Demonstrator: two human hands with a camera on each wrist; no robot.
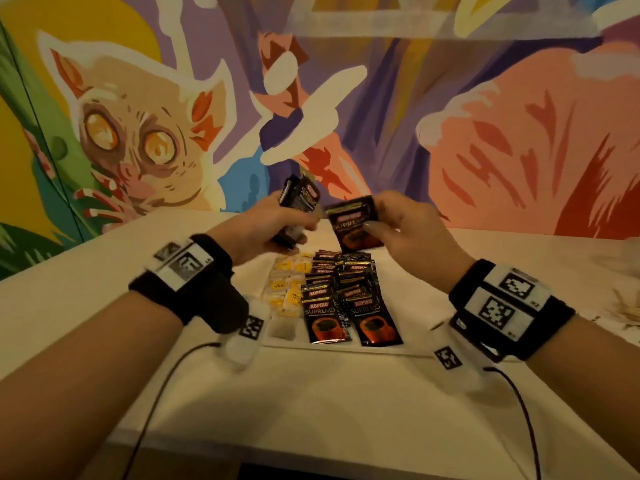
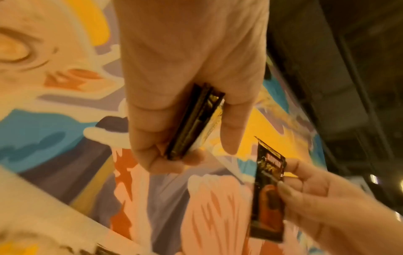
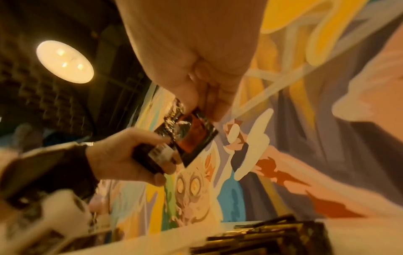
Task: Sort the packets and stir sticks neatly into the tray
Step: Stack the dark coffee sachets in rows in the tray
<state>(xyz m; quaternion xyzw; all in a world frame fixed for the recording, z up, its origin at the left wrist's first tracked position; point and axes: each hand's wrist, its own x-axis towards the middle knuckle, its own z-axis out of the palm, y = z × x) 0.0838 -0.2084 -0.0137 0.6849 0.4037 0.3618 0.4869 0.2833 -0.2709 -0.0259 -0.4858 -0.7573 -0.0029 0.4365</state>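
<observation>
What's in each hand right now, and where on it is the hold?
The left hand grips a small stack of coffee packets around its middle. The right hand pinches a single coffee packet by its right edge.

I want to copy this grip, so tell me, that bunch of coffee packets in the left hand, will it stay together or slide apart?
The bunch of coffee packets likely slips easily: the wrappers look glossy. Held edge-on in the left hand, it probably fans out if the grip loosens. Each packet looks thin and light; the single packet in the right hand seems pinched with little effort.
</observation>
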